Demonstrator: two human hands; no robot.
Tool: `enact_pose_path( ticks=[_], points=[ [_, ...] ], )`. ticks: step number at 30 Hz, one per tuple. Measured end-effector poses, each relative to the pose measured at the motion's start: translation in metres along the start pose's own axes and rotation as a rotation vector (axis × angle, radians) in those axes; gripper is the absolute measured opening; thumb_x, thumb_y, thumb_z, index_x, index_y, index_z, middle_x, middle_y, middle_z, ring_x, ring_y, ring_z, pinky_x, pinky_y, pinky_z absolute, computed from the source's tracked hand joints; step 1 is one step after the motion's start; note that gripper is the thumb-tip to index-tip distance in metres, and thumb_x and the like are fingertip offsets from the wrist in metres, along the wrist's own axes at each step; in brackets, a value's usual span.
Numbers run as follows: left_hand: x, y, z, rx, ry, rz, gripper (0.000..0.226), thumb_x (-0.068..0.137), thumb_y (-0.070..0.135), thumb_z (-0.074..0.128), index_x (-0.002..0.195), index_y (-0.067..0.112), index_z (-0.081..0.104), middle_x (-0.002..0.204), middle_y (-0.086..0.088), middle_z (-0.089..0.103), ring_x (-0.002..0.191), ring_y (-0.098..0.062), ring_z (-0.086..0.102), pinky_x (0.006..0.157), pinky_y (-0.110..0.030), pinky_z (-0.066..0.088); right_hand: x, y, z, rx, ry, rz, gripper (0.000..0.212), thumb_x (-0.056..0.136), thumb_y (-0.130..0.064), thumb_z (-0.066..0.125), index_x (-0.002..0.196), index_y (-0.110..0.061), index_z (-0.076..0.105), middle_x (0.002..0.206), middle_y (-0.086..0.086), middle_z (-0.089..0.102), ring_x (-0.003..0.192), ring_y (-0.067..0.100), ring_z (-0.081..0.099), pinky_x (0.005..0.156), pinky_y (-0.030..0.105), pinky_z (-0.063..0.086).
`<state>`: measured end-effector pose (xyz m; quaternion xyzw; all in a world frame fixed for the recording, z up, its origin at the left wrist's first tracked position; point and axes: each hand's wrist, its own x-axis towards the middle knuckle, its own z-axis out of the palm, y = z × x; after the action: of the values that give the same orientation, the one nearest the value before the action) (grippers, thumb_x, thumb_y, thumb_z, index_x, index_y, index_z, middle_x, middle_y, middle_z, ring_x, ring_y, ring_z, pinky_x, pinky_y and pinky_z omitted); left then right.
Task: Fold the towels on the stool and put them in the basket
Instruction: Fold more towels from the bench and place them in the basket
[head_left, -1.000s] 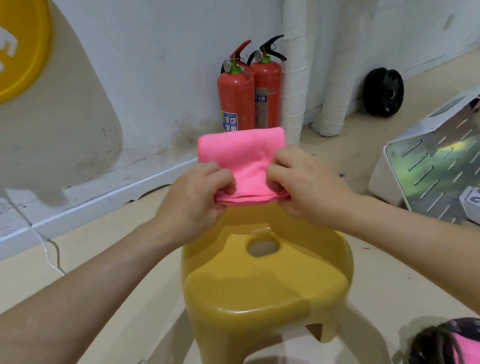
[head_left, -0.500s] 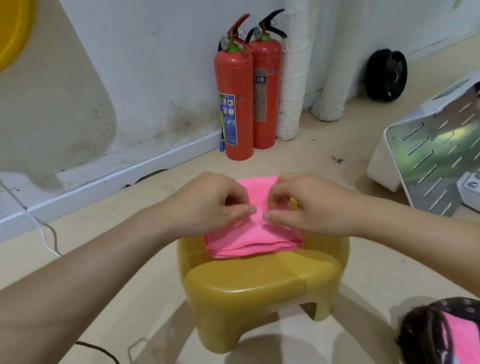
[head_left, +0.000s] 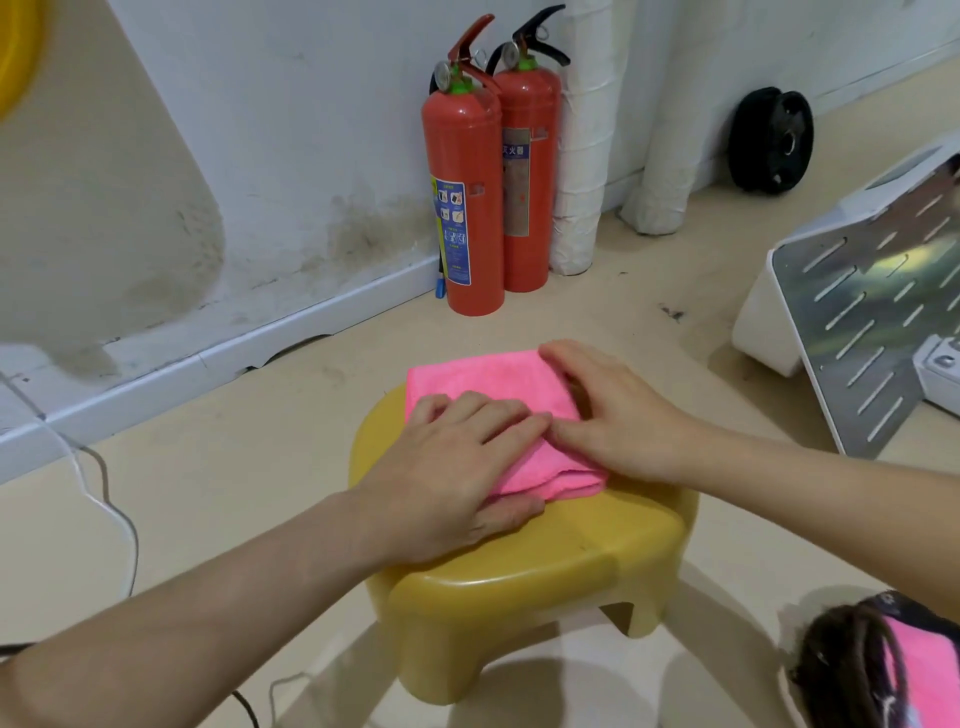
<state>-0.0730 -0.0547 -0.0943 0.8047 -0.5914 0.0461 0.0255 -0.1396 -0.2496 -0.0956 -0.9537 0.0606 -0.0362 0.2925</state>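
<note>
The towel (head_left: 483, 379) lies on the stool (head_left: 545, 566); two extinguishers (head_left: 462, 208) stand behind; the basket (head_left: 836, 665), right, seemingly holds another.

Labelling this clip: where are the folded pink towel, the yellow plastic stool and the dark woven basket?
folded pink towel (head_left: 483, 382): head view, its uncovered far part.
yellow plastic stool (head_left: 597, 545): head view, bare near part of the seat.
dark woven basket (head_left: 836, 660): head view, its left rim.
</note>
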Motion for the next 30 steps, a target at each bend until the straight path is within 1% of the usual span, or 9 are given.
enact_pose_path(
  ticks=[2,5,9,15,17,20,24,27,30],
  points=[
    [0.0,0.002,0.001,-0.03,0.108,0.068,0.052,0.091,0.056,0.042,0.127,0.022,0.055,0.105,-0.003,0.058,0.087,-0.023,0.054,0.072,-0.039,0.044,0.009,-0.003,-0.005,0.275,0.077,0.183,0.056,0.077,-0.012,0.067,0.13,-0.016,0.05,0.114,0.004,0.06,0.103,0.021,0.058,0.091,0.031,0.047],
    [0.002,0.006,-0.002,-0.142,0.108,0.146,0.04,0.095,0.041,0.042,0.117,0.015,0.064,0.087,-0.006,0.056,0.07,-0.023,0.054,0.056,-0.035,0.048,0.024,-0.004,-0.011,0.489,0.115,0.363,0.036,0.081,-0.007,0.064,0.115,-0.016,0.059,0.076,0.002,0.062,0.067,0.015,0.057,0.061,0.027,0.045],
    [0.003,0.008,-0.008,-0.129,0.077,0.157,0.039,0.094,0.03,0.037,0.114,0.014,0.066,0.084,-0.005,0.058,0.065,-0.024,0.055,0.048,-0.032,0.046,0.038,-0.012,-0.015,0.606,0.107,0.448,0.032,0.082,-0.018,0.073,0.112,-0.015,0.062,0.076,0.004,0.061,0.06,0.012,0.053,0.053,0.024,0.039],
    [0.003,0.009,-0.01,-0.052,0.078,0.181,0.034,0.092,0.025,0.038,0.1,0.013,0.068,0.082,-0.003,0.055,0.065,-0.022,0.05,0.05,-0.033,0.046,0.044,-0.011,-0.019,0.59,0.045,0.475,0.032,0.079,0.001,0.071,0.11,-0.009,0.066,0.068,0.004,0.057,0.051,0.01,0.049,0.038,0.015,0.036],
    [0.004,0.013,-0.01,-0.081,0.074,0.154,0.027,0.093,0.026,0.041,0.097,0.016,0.066,0.084,0.0,0.055,0.07,-0.02,0.051,0.057,-0.031,0.045,0.043,-0.009,-0.014,0.513,0.053,0.423,0.027,0.082,0.001,0.067,0.105,-0.013,0.068,0.067,0.003,0.058,0.05,0.01,0.05,0.042,0.018,0.04],
    [0.002,0.016,-0.011,-0.338,0.034,-0.044,0.023,0.098,0.044,0.04,0.095,0.025,0.054,0.088,0.007,0.054,0.081,-0.01,0.047,0.073,-0.026,0.038,0.044,-0.006,-0.008,0.371,0.074,0.316,0.026,0.084,0.0,0.063,0.101,-0.02,0.069,0.064,-0.002,0.056,0.051,0.011,0.052,0.051,0.026,0.048],
    [-0.005,0.011,-0.004,-0.204,-0.026,0.091,0.043,0.095,0.045,0.026,0.122,0.027,0.054,0.106,0.005,0.057,0.085,-0.015,0.055,0.066,-0.026,0.045,0.042,-0.007,-0.01,0.139,0.091,0.19,0.029,0.086,-0.005,0.058,0.108,-0.02,0.068,0.063,-0.017,0.05,0.054,-0.002,0.047,0.05,0.005,0.033],
    [-0.01,0.002,-0.002,-0.181,0.005,0.12,0.039,0.091,0.043,0.046,0.124,0.024,0.05,0.103,0.002,0.055,0.083,-0.016,0.056,0.06,-0.028,0.05,0.044,-0.013,-0.015,0.02,0.01,0.151,0.037,0.087,-0.014,0.058,0.124,-0.018,0.061,0.099,-0.008,0.065,0.078,0.003,0.053,0.069,0.011,0.037],
    [-0.011,-0.002,-0.005,-0.174,0.004,0.091,0.04,0.088,0.046,0.047,0.122,0.026,0.049,0.107,0.003,0.05,0.084,-0.016,0.054,0.067,-0.032,0.051,0.044,-0.013,-0.019,-0.073,-0.13,0.138,0.074,0.082,-0.045,0.068,0.144,-0.019,0.037,0.137,0.008,0.045,0.119,0.018,0.048,0.097,0.024,0.036]
  ],
)
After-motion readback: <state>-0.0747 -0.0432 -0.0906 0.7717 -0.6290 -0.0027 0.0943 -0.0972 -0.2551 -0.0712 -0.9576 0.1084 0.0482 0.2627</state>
